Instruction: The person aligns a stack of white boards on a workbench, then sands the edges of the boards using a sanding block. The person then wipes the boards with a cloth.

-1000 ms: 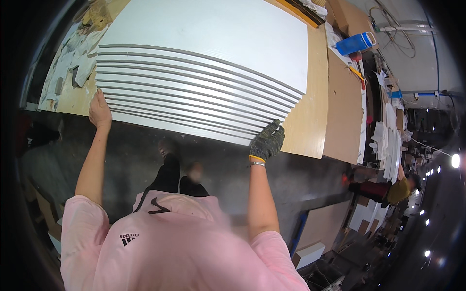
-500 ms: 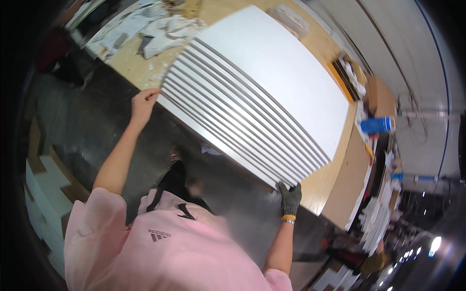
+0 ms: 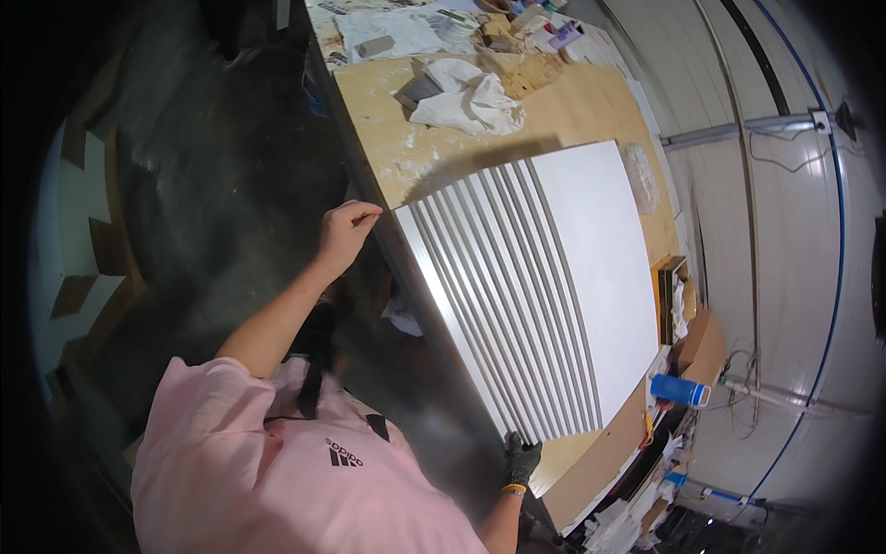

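Steadying, prob., the grooved white panel ctr-frame, my gloved R hand at its bottom corner, grip unclear, L hand fingertips pressed together beside its upper-L corner; shifting it likely needs both.

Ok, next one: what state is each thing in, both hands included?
Stack of white panels: fanned in steps, grey edges showing, on the worktable
Left hand: bare, fingers drawn together beside the stack's corner; contact unclear
Right hand: gloved, at the stack's lower corner; grip unclear
White cloth: crumpled
Worktable: plywood top, smudged white
Blue bottle: seemingly upright
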`<state>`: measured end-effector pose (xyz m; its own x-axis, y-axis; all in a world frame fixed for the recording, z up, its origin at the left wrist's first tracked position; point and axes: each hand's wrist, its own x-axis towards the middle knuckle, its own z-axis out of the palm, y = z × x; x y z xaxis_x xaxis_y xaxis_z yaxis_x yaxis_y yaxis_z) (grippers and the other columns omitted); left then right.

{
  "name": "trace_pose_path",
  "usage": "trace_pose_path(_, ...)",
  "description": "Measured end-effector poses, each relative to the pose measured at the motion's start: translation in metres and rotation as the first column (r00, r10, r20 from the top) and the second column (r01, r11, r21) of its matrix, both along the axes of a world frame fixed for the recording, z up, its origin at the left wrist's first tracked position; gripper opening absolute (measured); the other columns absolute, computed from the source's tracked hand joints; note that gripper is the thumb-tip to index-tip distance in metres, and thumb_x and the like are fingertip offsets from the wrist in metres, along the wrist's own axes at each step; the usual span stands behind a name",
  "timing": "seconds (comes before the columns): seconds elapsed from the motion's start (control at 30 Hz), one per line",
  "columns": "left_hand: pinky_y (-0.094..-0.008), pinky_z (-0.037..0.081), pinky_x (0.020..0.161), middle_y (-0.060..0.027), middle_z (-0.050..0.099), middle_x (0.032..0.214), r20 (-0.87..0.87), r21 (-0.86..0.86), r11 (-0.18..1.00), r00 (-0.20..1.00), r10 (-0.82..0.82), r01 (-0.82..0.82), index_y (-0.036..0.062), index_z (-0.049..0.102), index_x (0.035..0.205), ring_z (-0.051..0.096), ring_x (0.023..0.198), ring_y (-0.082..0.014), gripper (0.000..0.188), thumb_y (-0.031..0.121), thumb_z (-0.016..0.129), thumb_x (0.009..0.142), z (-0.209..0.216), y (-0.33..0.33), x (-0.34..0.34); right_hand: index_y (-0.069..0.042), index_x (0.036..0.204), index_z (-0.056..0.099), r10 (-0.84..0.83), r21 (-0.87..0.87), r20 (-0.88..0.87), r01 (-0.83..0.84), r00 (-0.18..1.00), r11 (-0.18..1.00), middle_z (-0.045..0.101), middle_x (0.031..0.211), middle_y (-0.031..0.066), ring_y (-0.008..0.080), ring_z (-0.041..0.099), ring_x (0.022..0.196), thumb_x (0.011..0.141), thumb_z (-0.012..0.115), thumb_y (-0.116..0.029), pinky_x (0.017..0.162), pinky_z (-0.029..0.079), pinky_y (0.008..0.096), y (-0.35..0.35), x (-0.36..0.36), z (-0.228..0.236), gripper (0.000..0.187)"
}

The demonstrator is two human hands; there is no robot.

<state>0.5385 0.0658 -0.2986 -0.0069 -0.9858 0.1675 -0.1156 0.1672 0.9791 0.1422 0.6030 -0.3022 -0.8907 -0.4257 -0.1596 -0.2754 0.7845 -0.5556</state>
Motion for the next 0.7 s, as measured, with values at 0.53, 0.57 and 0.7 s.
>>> trace_pose_path(0.53,-0.035,0.052,0.075,-0.0102,0.069,0.095,0.099,-0.22,0.974,0.993,0.07,-0.046,0.0008,0.071,0.103,0.066,0.087,-0.0265,0.014,0.01,0.067,0.093,0.066,-0.021,-0.057,-0.005,0.115,0.059,-0.308,-0.688,0.116,0.3,0.944,0.661,0.066,0.092,0.0092,0.0219,0.063,0.079,0.087,0.068,-0.008,0.063,0.052,0.0343,-0.091,0.063,0.071,0.029)
trace_pose_path(0.57,-0.0377,0.051,0.077,-0.0103,0.068,0.097,0.155,-0.175,0.984,0.987,0.051,-0.024,0.0019,0.071,0.103,0.065,0.089,-0.028,0.016,0.014,0.066,0.093,0.061,-0.021,-0.064,-0.005,0.115,0.058,-0.452,-0.707,0.221,0.461,0.864,0.537,0.066,0.093,0.0095,0.0216,0.062,0.077,0.089,0.067,-0.011,0.062,0.052,0.0353,-0.122,0.083,0.076,0.029)
trace_pose_path(0.7,-0.0445,0.05,0.081,-0.0106,0.065,0.099,0.309,-0.211,0.977,0.948,0.08,-0.014,0.0046,0.068,0.101,0.061,0.097,-0.0321,0.022,0.025,0.065,0.094,0.056,-0.021,-0.096,-0.006,0.12,0.057,-0.657,-0.72,0.02,0.467,0.754,0.514,0.066,0.105,0.0147,0.0263,0.064,0.085,0.098,0.057,-0.023,0.071,0.053,0.0447,-0.132,0.07,0.034,0.027)
